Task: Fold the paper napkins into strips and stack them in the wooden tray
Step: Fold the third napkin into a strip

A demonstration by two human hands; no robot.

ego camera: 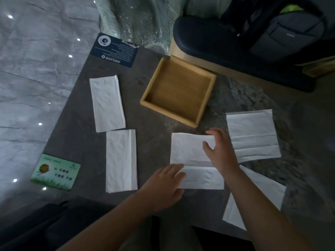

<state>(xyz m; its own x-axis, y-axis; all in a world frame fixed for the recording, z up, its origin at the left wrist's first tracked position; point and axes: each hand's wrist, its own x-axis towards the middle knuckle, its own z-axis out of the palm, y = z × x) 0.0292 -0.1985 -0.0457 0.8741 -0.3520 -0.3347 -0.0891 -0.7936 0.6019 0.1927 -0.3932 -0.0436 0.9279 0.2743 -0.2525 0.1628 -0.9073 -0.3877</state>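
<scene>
grip: both hands [163, 185] apparently flat on napkin [190, 151] | dark stone table [154, 124] | marble floor [36, 69]

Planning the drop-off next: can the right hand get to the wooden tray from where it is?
Probably yes. The right hand rests on the napkin being folded, and the wooden tray sits just beyond it, empty, with only bare table between them.

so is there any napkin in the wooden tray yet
No, the wooden tray shows only its bare floor, and every napkin lies on the table outside it.
</scene>
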